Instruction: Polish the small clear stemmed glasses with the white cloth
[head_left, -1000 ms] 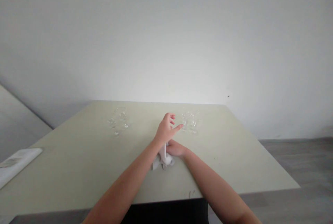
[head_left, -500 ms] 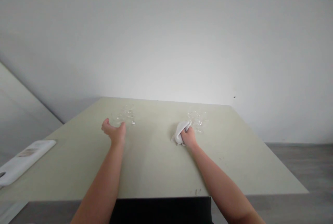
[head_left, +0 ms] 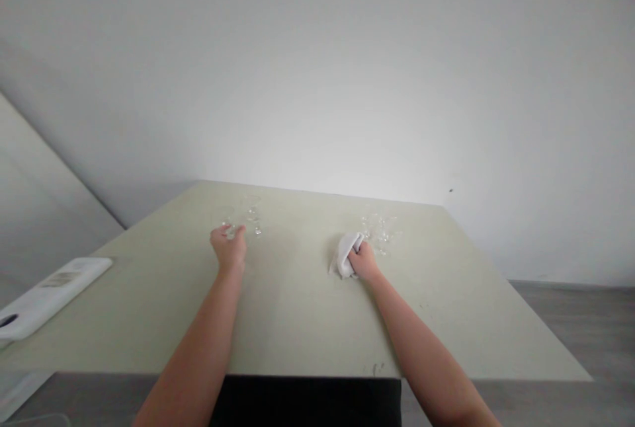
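Observation:
At the far left of the table, my left hand (head_left: 229,248) has its fingers and thumb closed about the lower part of a clear stemmed glass (head_left: 225,214). The glass stands upright, and the fingers partly hide its stem. Close by on the right is another clear stemmed glass (head_left: 253,212), apart from the hand. A crumpled white cloth (head_left: 346,254) is bunched in my right hand (head_left: 366,260), with the thumb pressed into its fold. Just behind that hand, several clear glasses (head_left: 381,231) stand in a cluster; their outlines overlap and are hard to separate.
The pale green table (head_left: 297,321) reaches to a grey-white wall (head_left: 317,83). A white board-like object with a handle hole (head_left: 54,295) lies at the left edge. Small dark marks (head_left: 378,369) show near the front edge.
My left hand has moved slightly right and its spread fingers have closed in on the glass. The right hand keeps the cloth in nearly the same place. The view has shifted a little.

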`<action>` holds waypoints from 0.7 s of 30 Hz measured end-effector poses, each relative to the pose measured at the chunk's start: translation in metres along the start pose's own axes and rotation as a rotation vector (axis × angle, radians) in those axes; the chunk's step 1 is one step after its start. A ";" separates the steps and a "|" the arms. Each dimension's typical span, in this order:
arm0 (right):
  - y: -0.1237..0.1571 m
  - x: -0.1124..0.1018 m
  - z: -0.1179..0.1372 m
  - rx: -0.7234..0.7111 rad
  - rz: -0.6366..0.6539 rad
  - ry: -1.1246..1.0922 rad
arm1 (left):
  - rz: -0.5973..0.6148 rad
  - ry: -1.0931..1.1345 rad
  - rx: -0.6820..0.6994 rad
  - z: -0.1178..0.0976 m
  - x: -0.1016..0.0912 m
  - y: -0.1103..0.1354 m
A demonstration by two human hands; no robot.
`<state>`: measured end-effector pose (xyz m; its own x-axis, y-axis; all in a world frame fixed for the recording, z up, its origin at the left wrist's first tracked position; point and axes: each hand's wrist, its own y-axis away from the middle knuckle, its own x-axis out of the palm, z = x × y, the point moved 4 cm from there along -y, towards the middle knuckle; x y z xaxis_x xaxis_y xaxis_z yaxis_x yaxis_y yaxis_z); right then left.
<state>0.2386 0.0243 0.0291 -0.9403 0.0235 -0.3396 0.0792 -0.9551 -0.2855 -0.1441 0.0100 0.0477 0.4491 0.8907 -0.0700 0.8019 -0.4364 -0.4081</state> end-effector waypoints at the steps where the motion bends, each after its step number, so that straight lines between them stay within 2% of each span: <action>1: 0.000 0.002 0.001 0.000 0.018 -0.041 | -0.043 0.025 0.027 -0.007 -0.004 0.002; 4: 0.003 0.009 0.006 0.047 0.058 -0.230 | -0.099 0.078 0.246 -0.038 -0.013 0.017; 7: 0.011 0.020 0.014 0.138 0.122 -0.465 | -0.014 -0.013 0.490 -0.067 -0.010 0.049; 8: 0.015 0.024 0.017 0.166 0.156 -0.523 | 0.058 -0.075 0.570 -0.075 -0.004 0.062; 10: 0.023 0.030 0.024 0.202 0.230 -0.578 | 0.298 -0.214 0.746 -0.090 0.012 0.092; 13: 0.032 0.033 0.035 0.110 0.308 -0.565 | 0.689 -0.390 0.970 -0.102 0.038 0.136; 15: 0.035 0.031 0.041 -0.021 0.296 -0.419 | 0.850 -0.488 0.997 -0.103 0.050 0.154; 17: 0.035 0.030 0.044 -0.135 0.246 -0.185 | 0.937 -0.563 0.951 -0.099 0.056 0.161; 19: 0.035 0.033 0.044 -0.182 0.196 0.002 | 0.963 -0.600 0.909 -0.095 0.058 0.162; 21: 0.034 0.038 0.042 -0.132 0.170 0.021 | 0.944 -0.587 0.925 -0.095 0.056 0.161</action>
<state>0.1919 -0.0196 0.0448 -0.9026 -0.1268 -0.4113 0.2799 -0.8989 -0.3371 0.0480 -0.0223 0.0649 0.2514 0.3438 -0.9048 -0.3361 -0.8456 -0.4147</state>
